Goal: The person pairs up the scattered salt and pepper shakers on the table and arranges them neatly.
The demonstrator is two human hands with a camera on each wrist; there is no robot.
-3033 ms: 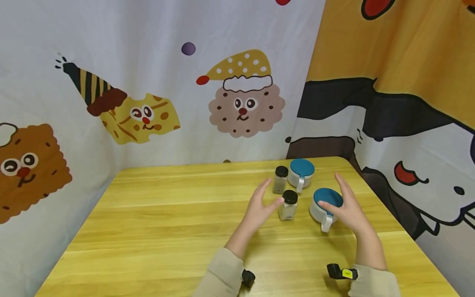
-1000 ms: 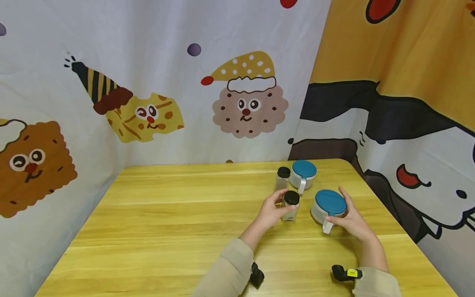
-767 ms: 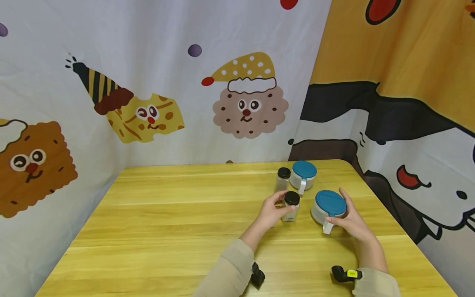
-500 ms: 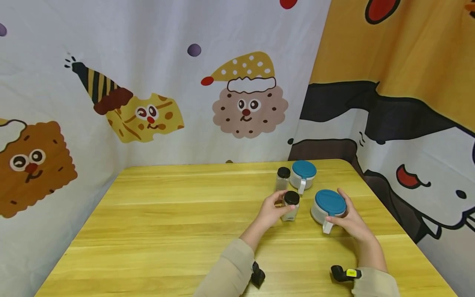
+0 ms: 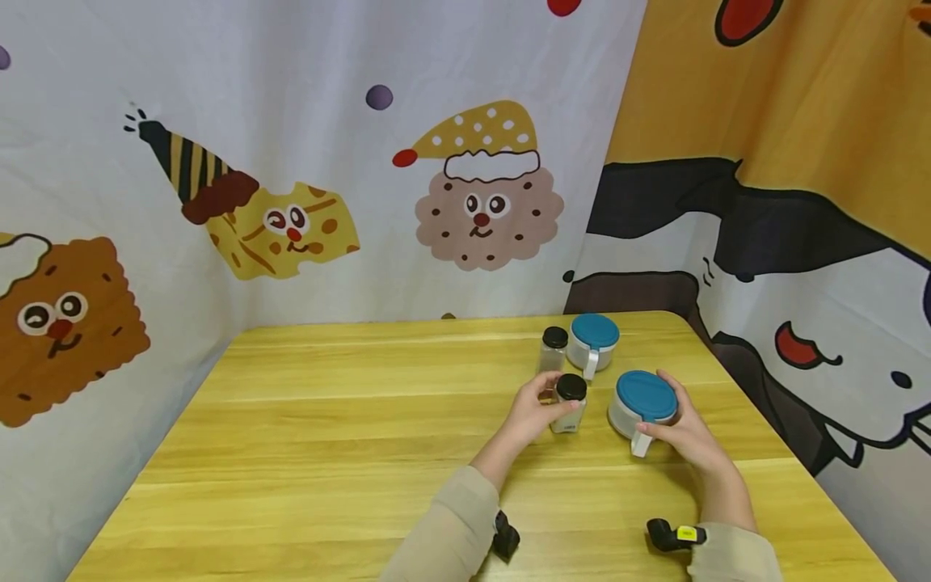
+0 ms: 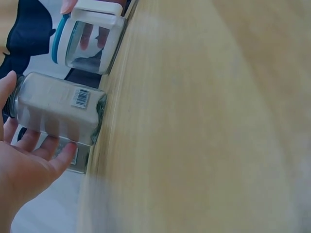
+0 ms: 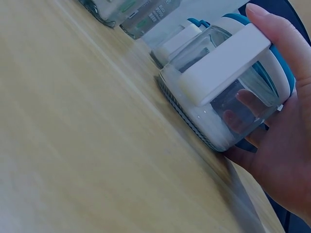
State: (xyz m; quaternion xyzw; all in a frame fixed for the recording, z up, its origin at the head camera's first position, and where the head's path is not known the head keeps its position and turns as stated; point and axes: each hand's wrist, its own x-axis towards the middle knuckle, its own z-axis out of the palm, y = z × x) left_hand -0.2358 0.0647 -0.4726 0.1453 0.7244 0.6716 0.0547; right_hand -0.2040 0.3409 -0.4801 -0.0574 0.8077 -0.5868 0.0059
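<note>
My left hand (image 5: 528, 415) grips a small clear shaker jar (image 5: 570, 390) with a black lid, thumb on the near side and fingers behind. In the left wrist view this jar (image 6: 58, 104) shows pale contents and a barcode sticker. My right hand (image 5: 691, 432) holds a glass seasoning pot (image 5: 646, 396) with a blue lid and white handle, the thumb by the lid's handle end. The right wrist view shows that pot's white handle (image 7: 226, 65) up close, with fingers visible through the glass. Both containers stand upright on the table, apart from each other.
Behind them stand a second black-lidded jar (image 5: 553, 349) and a second blue-lidded pot (image 5: 593, 331), near the back right of the wooden table (image 5: 327, 453). A cartoon-printed curtain (image 5: 313, 145) hangs behind the table and along its sides.
Three seconds ago both hands hovered spread near the containers. The left has since closed round the front jar and the right round the front pot. Over the last second almost nothing moves.
</note>
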